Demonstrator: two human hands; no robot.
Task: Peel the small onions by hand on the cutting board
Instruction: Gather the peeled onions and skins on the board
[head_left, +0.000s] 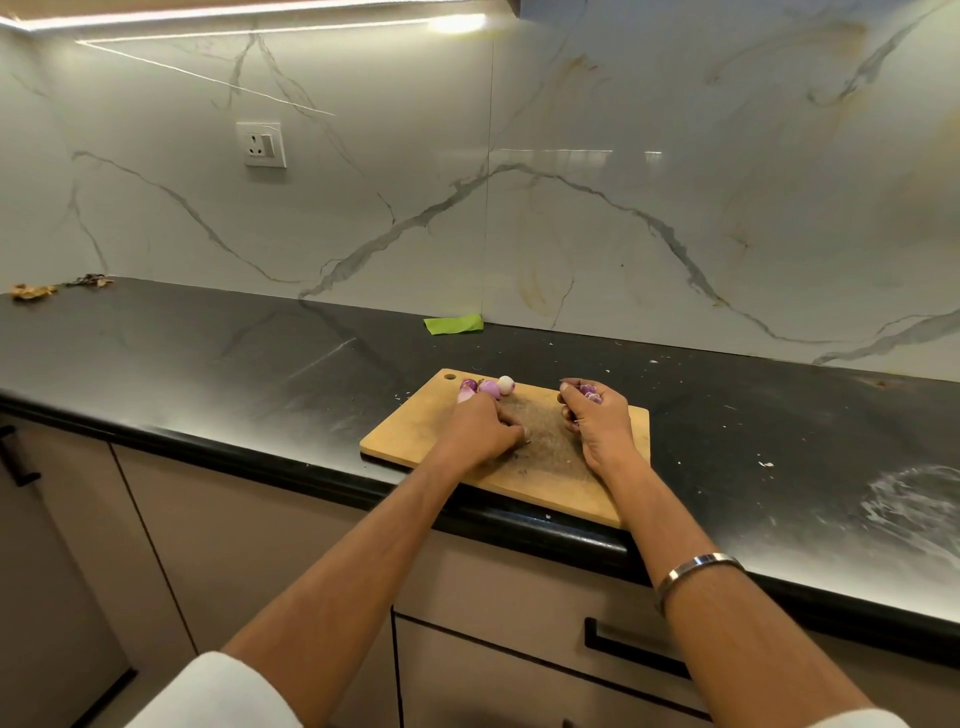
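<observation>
A wooden cutting board (415, 431) lies on the black counter near its front edge. Several small purple onions (488, 388) and a pale peeled one (506, 384) sit at the board's far left corner. My left hand (483, 428) rests on the board just below them, fingers curled downward; whether it holds anything is hidden. My right hand (595, 421) is over the board's right part, its fingers curled round small purple onions (589, 392). Bits of dry skin lie on the board between the hands.
A green scrap (453, 324) lies at the back of the counter (208, 364) by the marble wall. Brown peel heaps (34, 291) sit far left. White flecks dot the counter to the right. A wall socket (261, 144) is above; drawers are below.
</observation>
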